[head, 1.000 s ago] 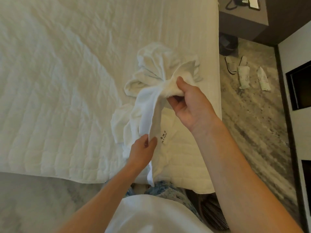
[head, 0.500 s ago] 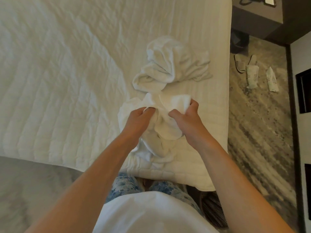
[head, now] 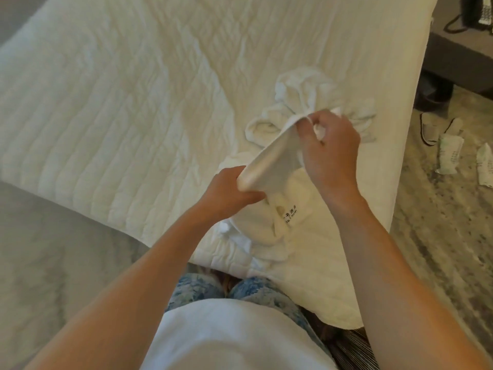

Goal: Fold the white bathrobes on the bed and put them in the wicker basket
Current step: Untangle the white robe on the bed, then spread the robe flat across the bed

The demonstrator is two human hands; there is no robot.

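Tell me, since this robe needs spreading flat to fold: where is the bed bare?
The bed is bare across its whole left and far stretch, left of the left hand. It is crowded by the right edge: the held robe between both hands, right hand, and the crumpled robe just beyond.

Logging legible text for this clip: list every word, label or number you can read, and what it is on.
Bathrobe, black tag print: a row of Chinese characters, too small to read; below it Latin letters, roughly "NO.1 HOTEL", partly hidden by a fold.
Slipper packets on the floor: dark print, too blurred to read.
Phone, top right: nothing readable.
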